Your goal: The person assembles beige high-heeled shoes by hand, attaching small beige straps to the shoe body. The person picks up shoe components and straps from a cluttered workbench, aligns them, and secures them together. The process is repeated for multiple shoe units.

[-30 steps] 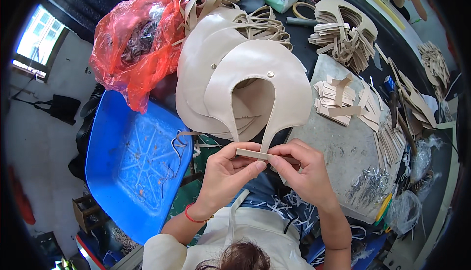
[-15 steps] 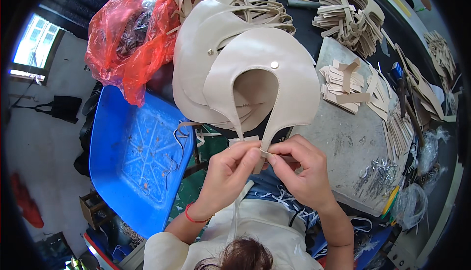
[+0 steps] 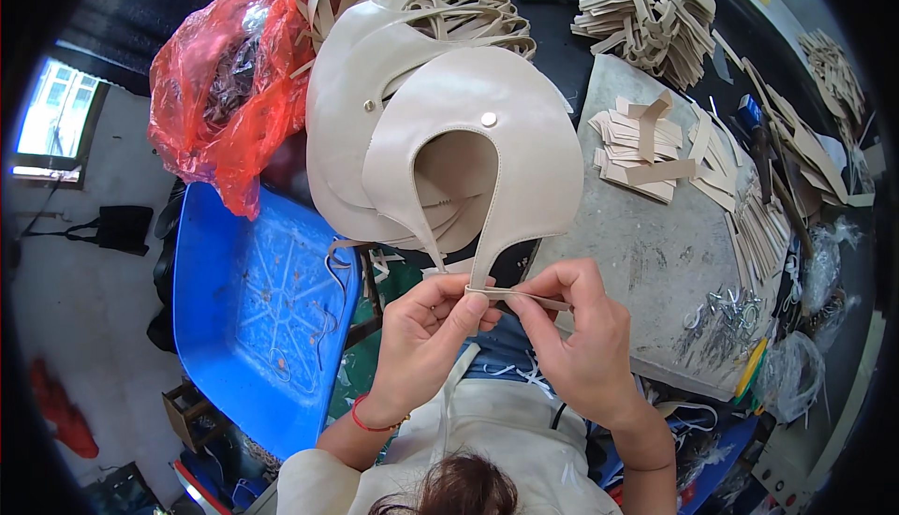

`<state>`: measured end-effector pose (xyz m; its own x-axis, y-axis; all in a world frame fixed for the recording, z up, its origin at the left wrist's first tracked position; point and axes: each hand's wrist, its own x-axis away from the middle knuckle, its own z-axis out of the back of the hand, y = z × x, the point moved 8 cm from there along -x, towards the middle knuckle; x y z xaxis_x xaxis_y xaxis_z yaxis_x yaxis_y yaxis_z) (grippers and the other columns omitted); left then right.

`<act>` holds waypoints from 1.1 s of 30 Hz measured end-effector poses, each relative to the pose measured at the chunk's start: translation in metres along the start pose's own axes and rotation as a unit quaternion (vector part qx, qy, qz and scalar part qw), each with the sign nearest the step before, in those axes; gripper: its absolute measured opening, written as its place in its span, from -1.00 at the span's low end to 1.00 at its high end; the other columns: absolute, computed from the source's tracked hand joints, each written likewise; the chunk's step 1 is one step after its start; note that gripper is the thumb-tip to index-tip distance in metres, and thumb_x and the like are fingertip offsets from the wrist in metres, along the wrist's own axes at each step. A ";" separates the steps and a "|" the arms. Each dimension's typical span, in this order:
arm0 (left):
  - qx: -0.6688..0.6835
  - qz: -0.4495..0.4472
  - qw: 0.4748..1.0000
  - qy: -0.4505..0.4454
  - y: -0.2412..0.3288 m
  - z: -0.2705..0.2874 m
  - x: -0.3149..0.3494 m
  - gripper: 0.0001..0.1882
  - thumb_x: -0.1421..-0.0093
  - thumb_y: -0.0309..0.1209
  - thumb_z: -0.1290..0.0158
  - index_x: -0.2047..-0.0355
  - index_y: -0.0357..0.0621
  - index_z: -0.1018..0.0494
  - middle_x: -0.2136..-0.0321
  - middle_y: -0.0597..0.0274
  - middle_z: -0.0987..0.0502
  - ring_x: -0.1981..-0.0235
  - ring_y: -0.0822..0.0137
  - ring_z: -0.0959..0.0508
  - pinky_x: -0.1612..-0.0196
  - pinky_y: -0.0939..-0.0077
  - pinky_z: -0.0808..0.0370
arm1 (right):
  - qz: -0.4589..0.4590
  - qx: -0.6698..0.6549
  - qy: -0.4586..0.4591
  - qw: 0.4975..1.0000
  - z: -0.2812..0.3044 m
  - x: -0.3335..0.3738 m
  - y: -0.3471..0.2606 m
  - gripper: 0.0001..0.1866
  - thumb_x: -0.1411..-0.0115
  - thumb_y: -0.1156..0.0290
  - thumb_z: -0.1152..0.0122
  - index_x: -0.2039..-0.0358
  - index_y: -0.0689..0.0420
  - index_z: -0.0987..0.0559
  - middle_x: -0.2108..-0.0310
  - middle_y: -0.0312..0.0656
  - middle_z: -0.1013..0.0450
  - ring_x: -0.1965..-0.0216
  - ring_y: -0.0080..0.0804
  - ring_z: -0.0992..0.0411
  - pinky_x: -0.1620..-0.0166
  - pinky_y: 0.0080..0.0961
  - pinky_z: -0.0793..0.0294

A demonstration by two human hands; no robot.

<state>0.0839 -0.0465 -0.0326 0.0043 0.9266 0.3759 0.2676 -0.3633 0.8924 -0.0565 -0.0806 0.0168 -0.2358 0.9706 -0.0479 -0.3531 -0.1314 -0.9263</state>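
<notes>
A beige leather bag piece point(image 3: 524, 173) with a U-shaped opening and a round metal snap lies on similar pieces, its narrow strap end pointing toward me. My left hand point(image 3: 417, 342) is closed, thumb and fingers pinching that strap end where a strip crosses it. The thin beige strip point(image 3: 499, 294) runs sideways from the strap end to my right hand point(image 3: 590, 342). Thumb and forefinger of that hand are pinched on the strip, and its far end sticks out past them. Whether the strip goes fully round the strap is hidden by my left fingers.
A blue plastic tub point(image 3: 201, 300) sits at left below a red plastic bag point(image 3: 178, 112). On the right, a grey board point(image 3: 585, 225) bears cut leather strips point(image 3: 637, 145) and a heap of metal hooks point(image 3: 726, 318). More stacked leather pieces point(image 3: 646, 9) lie at far right.
My right hand has drawn slightly apart from my left, and the strip now stretches between them. The whole view has shifted, so the bag piece appears further left.
</notes>
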 end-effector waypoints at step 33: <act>0.042 -0.030 0.997 -0.059 0.022 -0.051 -0.028 -0.77 -0.30 -0.42 0.09 0.10 -0.28 -0.30 0.28 0.14 -0.49 0.23 0.38 -0.54 0.09 0.49 -0.47 | 0.152 0.327 0.007 0.933 0.104 -0.046 0.049 -0.86 -0.03 0.57 -0.15 0.34 0.22 -0.48 0.19 -0.07 -0.41 0.16 -0.09 -0.37 0.12 -0.27 -0.39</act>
<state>0.0405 -0.0856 -0.0114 0.0968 0.9535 0.2855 0.3505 -0.3011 0.8868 -0.1573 -0.1528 0.0129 -0.4046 0.8701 -0.2815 -0.7498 -0.4919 -0.4427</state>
